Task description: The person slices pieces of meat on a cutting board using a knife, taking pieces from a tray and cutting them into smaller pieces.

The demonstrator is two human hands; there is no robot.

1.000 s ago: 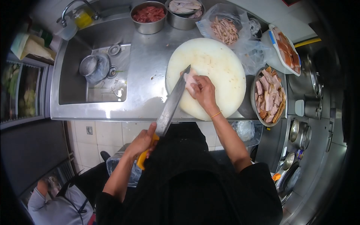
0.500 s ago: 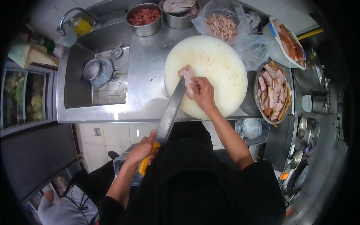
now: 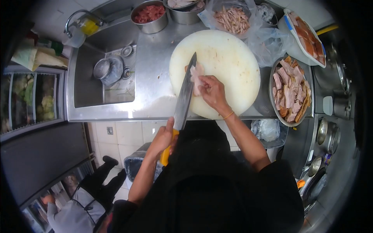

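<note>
My left hand is wrapped round the yellow handle of a long knife. The blade points away from me, over the round white cutting board, along the left side of a pale slice of meat. My right hand is closed at the slice's right side, thumb and fingertips pinched on it. A small browner edge of the meat shows left of the blade. Part of the slice is hidden behind the blade and fingers.
A bowl of cut meat strips stands right of the board. Behind are a pot of red meat, a bag of shredded meat and a white tub. The sink is left; another person is low left.
The knife has moved forward and now stands steeper, its tip farther across the board beside the meat. My left hand has come up and right with it. My right hand stays at the slice.
</note>
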